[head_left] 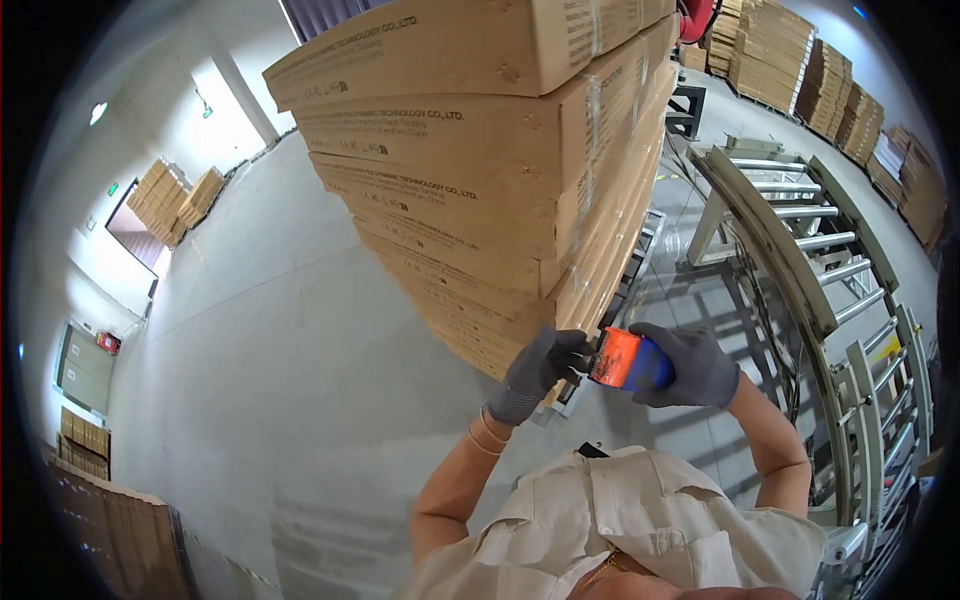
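Note:
In front of my body, an orange and blue tape dispenser (617, 358) with a dark toothed edge is held up close to the near corner of a tall stack of cardboard boxes (440, 150). My right hand (693, 368), in a grey glove, is wrapped round the dispenser's blue end. At the toothed end is my left hand (535, 378), also gloved in grey. Its fingers are bent and drawn together against that edge; whatever they pinch is too small to make out. Clear strapping or tape runs along the right side of the stacked boxes.
A curved roller conveyor (840, 240) with metal rollers stands to my right. Cables lie on the floor beside it. More cardboard stacks (770, 55) line the far right wall, others (160, 205) stand at the left wall. A brown carton pile (120, 520) is at lower left.

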